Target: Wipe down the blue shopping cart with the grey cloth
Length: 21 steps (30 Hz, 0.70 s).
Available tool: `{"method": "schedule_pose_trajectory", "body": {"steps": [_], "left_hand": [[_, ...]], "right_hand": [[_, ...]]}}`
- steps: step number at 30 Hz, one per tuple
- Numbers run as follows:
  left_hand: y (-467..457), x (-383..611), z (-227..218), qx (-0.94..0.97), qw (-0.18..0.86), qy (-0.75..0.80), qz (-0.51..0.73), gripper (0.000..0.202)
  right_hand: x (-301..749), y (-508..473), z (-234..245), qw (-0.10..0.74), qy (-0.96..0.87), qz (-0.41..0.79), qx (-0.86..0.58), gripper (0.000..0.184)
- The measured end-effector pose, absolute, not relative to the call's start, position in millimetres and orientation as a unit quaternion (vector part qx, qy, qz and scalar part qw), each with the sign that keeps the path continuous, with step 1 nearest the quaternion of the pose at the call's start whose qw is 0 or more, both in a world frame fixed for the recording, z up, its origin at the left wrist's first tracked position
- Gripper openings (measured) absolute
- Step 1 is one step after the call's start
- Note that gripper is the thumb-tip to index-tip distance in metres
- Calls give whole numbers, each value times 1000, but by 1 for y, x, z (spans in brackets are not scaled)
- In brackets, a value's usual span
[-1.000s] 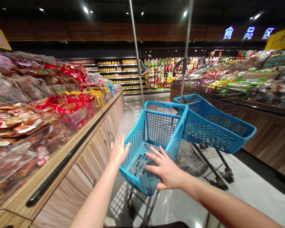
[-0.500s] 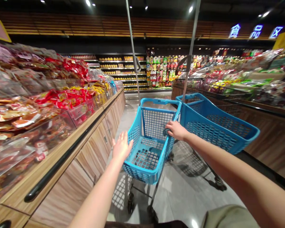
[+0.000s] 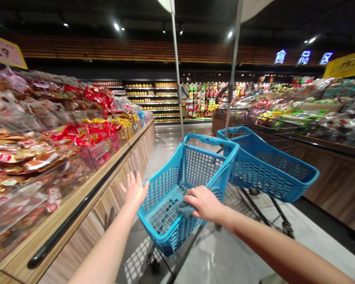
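A blue plastic shopping cart (image 3: 171, 185) stands in the aisle right in front of me, its basket empty. My right hand (image 3: 205, 203) rests on the cart's right rim, fingers closed over a grey-blue cloth (image 3: 185, 210) pressed against the plastic. My left hand (image 3: 134, 190) hovers open with fingers spread just left of the cart's left wall, apart from it or barely touching. A second blue cart (image 3: 269, 165) sits close behind the first on the right.
A long wooden display counter (image 3: 77, 209) with clear bins of packaged snacks (image 3: 77, 134) runs along my left. Another counter (image 3: 328, 157) with bagged goods lines the right. Two metal poles (image 3: 177, 79) rise behind the carts. Shelves of goods stand at the aisle's far end.
My right hand has slid with the cloth from the cart's far right rim back to the near right rim. The left hand has shifted slightly left. The cart has turned a little.
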<state>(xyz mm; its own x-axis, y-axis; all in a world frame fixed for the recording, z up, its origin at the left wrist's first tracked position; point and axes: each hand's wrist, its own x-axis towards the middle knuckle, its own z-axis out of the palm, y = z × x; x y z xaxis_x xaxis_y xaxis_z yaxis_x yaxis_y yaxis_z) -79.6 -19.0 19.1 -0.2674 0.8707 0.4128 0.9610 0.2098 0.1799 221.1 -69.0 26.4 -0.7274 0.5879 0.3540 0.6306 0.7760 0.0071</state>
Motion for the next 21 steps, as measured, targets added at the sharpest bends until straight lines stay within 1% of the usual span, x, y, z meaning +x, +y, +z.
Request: {"method": "schedule_pose_trajectory", "body": {"steps": [3,5,7,9,11,15,17,19,21], "left_hand": [[-40,-60,15,-666,108,-711,-199,69],[-54,-46,8,-735,112,-647,-169,69],[-61,-36,2,-752,104,-637,-135,72],[-61,-32,0,-757,100,-636,-108,75],[-57,-32,0,-768,103,-625,-94,76],[-51,-31,1,-778,94,-615,-91,76],[-51,-27,1,-784,84,-609,-92,76],[-50,-22,2,-785,74,-607,-94,76],[-47,-18,3,-778,65,-618,-98,75]], "right_hand": [[224,-66,29,138,-937,-81,-310,45],[228,-67,30,125,-938,-94,-309,49],[237,-67,31,111,-938,-107,-310,52],[254,-61,34,97,-937,-117,-316,51],[284,-46,41,94,-926,-136,-340,46],[367,2,70,114,-863,-221,-439,33],[404,24,87,133,-818,-257,-497,30],[427,39,97,165,-779,-262,-545,30],[432,43,99,193,-771,-241,-557,30]]}}
